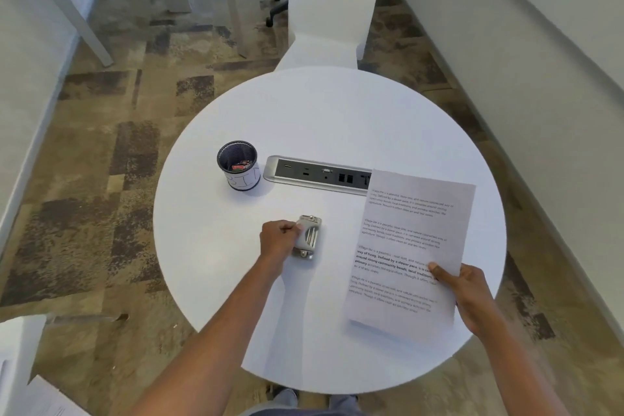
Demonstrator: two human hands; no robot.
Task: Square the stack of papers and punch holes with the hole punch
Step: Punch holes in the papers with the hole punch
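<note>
Head view: both hands are busy on the round white table (337, 118).

The left hand (278, 240) is curled tight around the small grey-and-chrome metal hole punch (309, 237) near the table's middle. The right hand (467, 292) pinches the stack of printed white papers (410, 246) at its right edge — thumb on top, far corner overlapping the silver socket strip (317, 174). A black mesh cup (238, 164) stands just left of the strip.

Bare forearms (216, 331), no sleeves; grey trousers (341, 402).
</note>
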